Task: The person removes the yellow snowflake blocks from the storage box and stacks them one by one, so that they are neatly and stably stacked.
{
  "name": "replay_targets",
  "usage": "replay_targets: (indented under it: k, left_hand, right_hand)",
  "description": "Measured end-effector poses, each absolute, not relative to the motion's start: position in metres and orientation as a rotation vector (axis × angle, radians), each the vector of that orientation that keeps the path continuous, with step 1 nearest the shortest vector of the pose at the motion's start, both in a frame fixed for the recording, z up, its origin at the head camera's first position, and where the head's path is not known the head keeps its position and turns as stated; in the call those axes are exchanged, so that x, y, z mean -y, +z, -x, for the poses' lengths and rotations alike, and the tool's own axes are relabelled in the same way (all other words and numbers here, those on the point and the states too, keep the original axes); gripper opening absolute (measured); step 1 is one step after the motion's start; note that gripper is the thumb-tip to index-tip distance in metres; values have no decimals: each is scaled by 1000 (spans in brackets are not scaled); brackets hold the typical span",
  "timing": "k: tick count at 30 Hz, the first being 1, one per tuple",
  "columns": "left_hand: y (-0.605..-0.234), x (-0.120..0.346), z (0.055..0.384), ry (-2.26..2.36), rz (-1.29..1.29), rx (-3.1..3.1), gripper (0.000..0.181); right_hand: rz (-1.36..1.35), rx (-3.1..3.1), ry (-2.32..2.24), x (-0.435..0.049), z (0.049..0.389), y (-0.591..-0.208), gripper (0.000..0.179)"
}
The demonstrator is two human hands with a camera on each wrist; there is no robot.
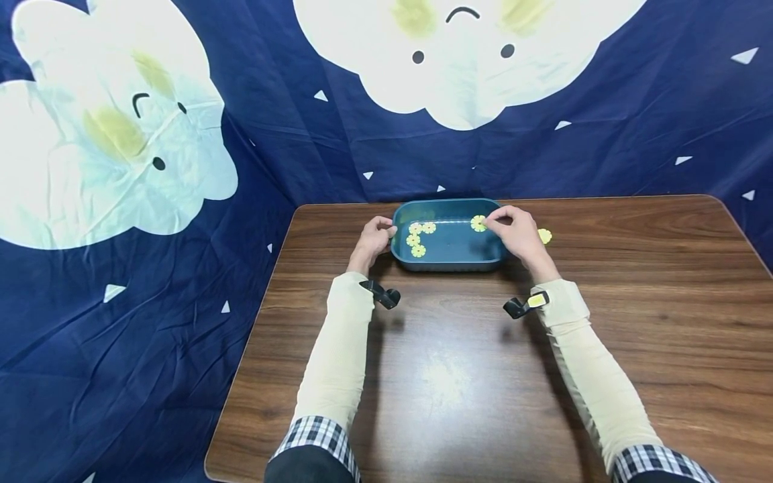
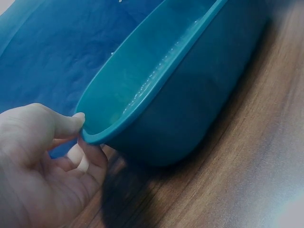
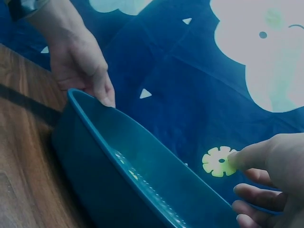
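Note:
A teal plastic basin (image 1: 449, 267) stands near the far edge of the table. My left hand (image 1: 372, 241) pinches its left rim, thumb on top and fingers below in the left wrist view. Between thumb and fingertips of my right hand (image 1: 521, 236) is a flat yellow flower-shaped piece (image 3: 217, 161) with a small hole in the middle. In the right wrist view it hangs beside the basin's rim; in the head view it overlaps the basin's right half. Several similar flower pieces (image 1: 414, 239) lie inside at the left end.
Another yellow flower piece (image 1: 545, 235) lies on the wooden table (image 1: 640, 302), just right of my right hand and partly hidden by it. A dark blue cloth (image 1: 266, 100) with white clouds hangs behind the table and along its left side.

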State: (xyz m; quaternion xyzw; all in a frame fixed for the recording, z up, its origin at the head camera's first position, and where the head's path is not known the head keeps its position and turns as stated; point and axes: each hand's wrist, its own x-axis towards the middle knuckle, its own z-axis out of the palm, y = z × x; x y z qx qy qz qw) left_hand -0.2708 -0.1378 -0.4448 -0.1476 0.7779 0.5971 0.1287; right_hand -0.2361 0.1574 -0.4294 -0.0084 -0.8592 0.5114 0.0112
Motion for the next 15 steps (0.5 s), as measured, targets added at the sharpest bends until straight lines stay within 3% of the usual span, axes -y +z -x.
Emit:
replay_targets:
  k: [8,15]
  left_hand:
    - [-443,138,269,1726,426,-2267,24]
    - [-445,138,270,1730,415,-2270,23]
  right_hand:
    - [131,2660,1643,-176,233,-428,35]
    - [211,2548,1721,-192,232,-434,31]
